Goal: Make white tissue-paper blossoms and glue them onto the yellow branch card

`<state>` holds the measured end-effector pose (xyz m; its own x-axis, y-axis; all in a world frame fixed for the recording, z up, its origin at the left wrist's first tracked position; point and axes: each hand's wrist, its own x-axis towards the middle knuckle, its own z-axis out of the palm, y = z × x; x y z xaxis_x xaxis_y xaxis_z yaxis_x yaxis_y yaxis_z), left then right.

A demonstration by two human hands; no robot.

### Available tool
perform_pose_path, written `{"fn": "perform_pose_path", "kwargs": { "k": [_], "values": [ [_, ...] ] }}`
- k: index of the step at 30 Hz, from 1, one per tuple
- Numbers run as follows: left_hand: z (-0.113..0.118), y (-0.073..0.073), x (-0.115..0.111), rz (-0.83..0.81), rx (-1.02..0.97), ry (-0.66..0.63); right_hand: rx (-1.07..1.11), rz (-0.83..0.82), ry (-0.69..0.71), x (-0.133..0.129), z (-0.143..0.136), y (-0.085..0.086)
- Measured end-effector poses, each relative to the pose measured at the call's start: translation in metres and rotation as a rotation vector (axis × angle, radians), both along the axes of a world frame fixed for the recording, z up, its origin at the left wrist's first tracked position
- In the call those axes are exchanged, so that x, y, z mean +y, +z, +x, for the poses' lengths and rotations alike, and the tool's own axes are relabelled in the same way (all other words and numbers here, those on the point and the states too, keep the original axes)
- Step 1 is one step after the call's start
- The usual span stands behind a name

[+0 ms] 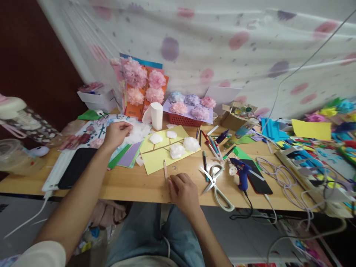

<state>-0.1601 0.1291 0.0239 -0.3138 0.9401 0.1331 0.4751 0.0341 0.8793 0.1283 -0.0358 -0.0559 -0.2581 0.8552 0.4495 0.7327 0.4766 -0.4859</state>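
Cotton wool (139, 132) lies by your left hand (116, 134), its grip unclear; a light pinch would preserve loft. Your right hand (184, 191) grasps a thin strip (165, 170); steady it beside the yellow card (150, 165).

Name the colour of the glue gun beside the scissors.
The glue gun is dark blue, clearest in the head view.

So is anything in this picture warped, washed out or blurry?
In the head view, the tumbler at the left edge leans and looks stretched, probably lens distortion; the two white cotton puffs on the yellow card are bright with little texture; the colourful craft scraps at far right look soft; beneath the desk it is dimmer.
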Motion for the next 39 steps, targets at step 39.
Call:
{"fn": "perform_pose_path", "kwargs": {
  "k": [39],
  "values": [
    [0.134, -0.013, -0.096, -0.410, -0.594, -0.719, 1.076, -0.389, -0.081, 0.010, 0.013, 0.030]
  ]
}}
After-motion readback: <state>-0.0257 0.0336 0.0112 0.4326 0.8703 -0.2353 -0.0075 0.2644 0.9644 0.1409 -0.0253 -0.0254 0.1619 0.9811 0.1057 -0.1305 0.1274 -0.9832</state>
